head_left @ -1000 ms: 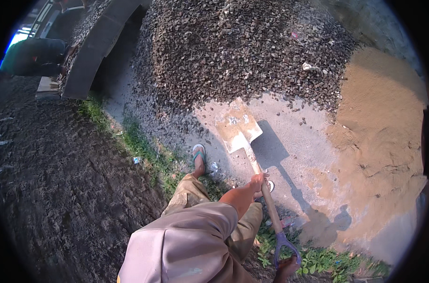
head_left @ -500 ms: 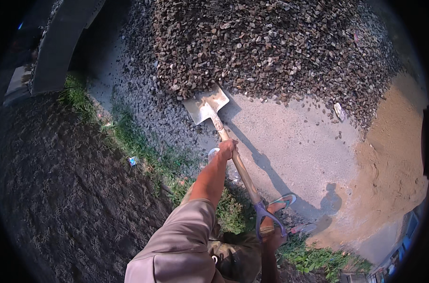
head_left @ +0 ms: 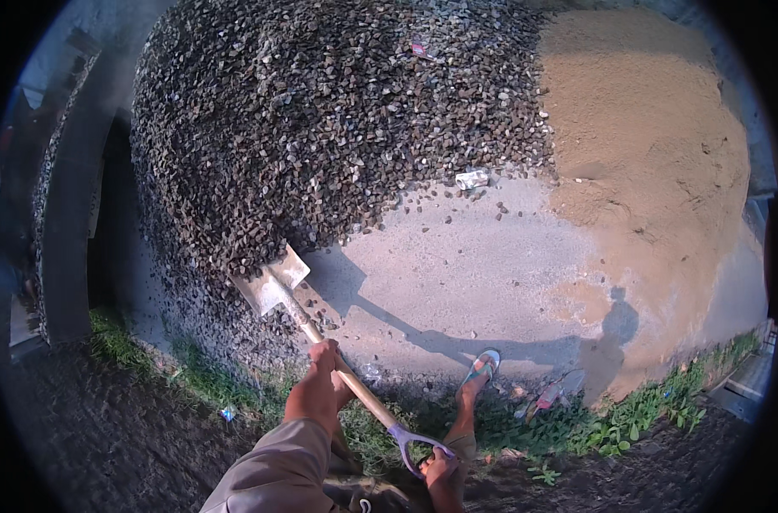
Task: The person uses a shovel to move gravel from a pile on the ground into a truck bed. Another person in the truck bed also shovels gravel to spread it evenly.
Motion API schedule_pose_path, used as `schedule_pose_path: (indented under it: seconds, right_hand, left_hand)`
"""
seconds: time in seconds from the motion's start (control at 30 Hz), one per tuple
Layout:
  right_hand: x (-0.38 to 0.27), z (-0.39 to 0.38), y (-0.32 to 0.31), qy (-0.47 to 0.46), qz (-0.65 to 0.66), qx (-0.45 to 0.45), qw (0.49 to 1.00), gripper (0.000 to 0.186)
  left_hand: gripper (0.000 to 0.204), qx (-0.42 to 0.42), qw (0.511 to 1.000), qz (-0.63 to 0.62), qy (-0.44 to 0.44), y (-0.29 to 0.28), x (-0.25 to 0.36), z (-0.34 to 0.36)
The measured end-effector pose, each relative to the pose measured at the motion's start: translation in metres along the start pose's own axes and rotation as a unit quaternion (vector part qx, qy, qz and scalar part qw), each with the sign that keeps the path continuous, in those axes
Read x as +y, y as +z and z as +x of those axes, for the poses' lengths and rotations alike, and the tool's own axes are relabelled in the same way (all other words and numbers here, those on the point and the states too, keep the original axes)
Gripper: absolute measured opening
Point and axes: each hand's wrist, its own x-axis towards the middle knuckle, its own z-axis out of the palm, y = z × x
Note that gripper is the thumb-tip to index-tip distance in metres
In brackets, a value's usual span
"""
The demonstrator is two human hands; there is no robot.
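Note:
I hold a shovel with a pale, sand-stained square blade [head_left: 269, 293] and a wooden shaft [head_left: 365, 393] ending in a purple D-handle [head_left: 399, 433]. My left hand [head_left: 325, 355] is closed around the upper part of the shaft below the blade. My right hand [head_left: 437, 468] grips the D-handle at the lower end. The blade's front edge is pushed into the edge of a large gravel pile [head_left: 320, 103], with some stones on and around it.
A sand pile [head_left: 645, 128] lies at the right, beside a pale concrete patch [head_left: 474, 265] with a crumpled white can [head_left: 472, 179]. A dark metal chute or edge [head_left: 68, 231] stands at the left. Grass [head_left: 124, 338] and dark soil [head_left: 107, 427] border the slab. My sandalled foot [head_left: 478, 372] is below.
The view has turned. The shovel blade has gone from hanging over bare concrete into the gravel's edge, further left of my body. My right foot has stepped out onto the slab edge.

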Motion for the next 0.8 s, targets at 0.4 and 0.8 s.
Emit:
schedule_pose_path:
  seconds: [0.4,0.8]
  right_hand:
    - [-0.238,0.010,0.026,0.113,0.180,-0.306,0.928,0.014]
    - [-0.266,-0.046,-0.232,-0.237,0.107,-0.087,0.962,0.009]
  left_hand:
    - [0.039,0.259,0.941,-0.199,-0.087,-0.256,0.494,0.037]
    - [0.015,-0.056,0.744,-0.634,-0.203,0.037,0.393,-0.071]
